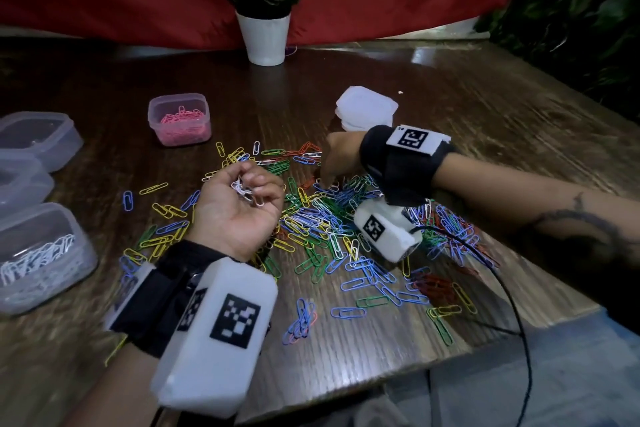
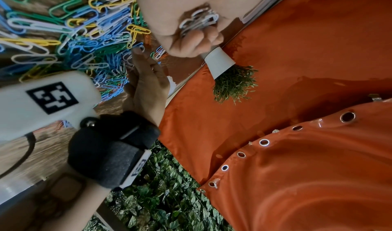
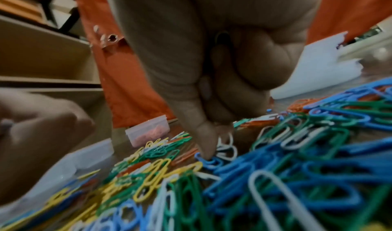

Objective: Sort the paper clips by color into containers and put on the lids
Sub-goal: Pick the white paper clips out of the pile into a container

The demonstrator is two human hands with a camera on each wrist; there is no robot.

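Note:
A heap of mixed paper clips (image 1: 329,218), blue, green, yellow, red and white, lies spread over the wooden table (image 1: 485,121). My left hand (image 1: 249,184) is turned palm up above the heap's left side. Its curled fingers hold a small bunch of white clips (image 1: 244,189), which the left wrist view shows as white clips (image 2: 199,20) in the palm. My right hand (image 1: 323,180) reaches down into the far side of the heap. In the right wrist view, thumb and forefinger of my right hand (image 3: 214,144) pinch a white clip (image 3: 228,144) among blue ones.
At the left edge, a clear tub of white clips (image 1: 38,253) stands in front of two clear tubs (image 1: 38,139) (image 1: 20,180). A tub of pink clips (image 1: 179,118) sits behind the heap. A stack of lids (image 1: 367,107) and a potted plant (image 1: 265,38) stand further back.

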